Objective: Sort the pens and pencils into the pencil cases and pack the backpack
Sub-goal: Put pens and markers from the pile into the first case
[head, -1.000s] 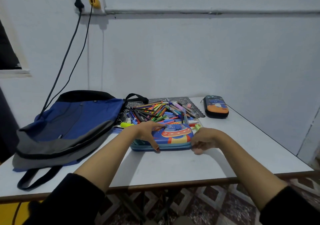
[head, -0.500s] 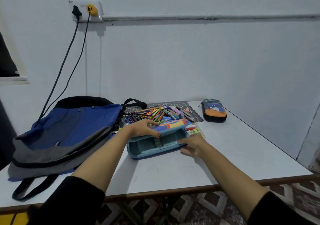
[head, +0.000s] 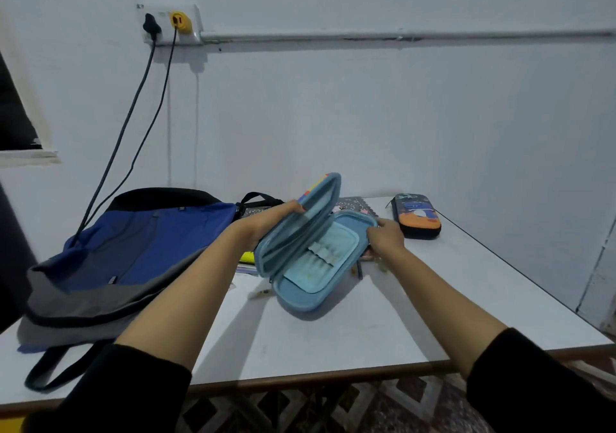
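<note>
2 hands were on the blue pencil case [head: 316, 266], which sat open near the middle of the table [head: 333, 339], just beside the backpack [head: 133, 252]. So the left hand [head: 266, 224] gripped the raised lid with fingers curled over its edge, and the right hand [head: 385, 237] pinched the far rim of the base. The elastic loops inside looked empty, so my guess is sorting hadn't really started.

Stuff that could've gone wrong: the case was tilted and I couldn't tell if its base lay flat, so anything dropped in might slide straight out. Letting go of the lid would probably flop it and the inner flap shut. Whatever lay behind the case was hidden; only a yellow highlighter [head: 246, 257] and a few bits by the right wrist showed, and a careless sweep could roll those away. The 2nd pencil case [head: 416, 216] lay closed farther back, near the table's right edge.
</note>
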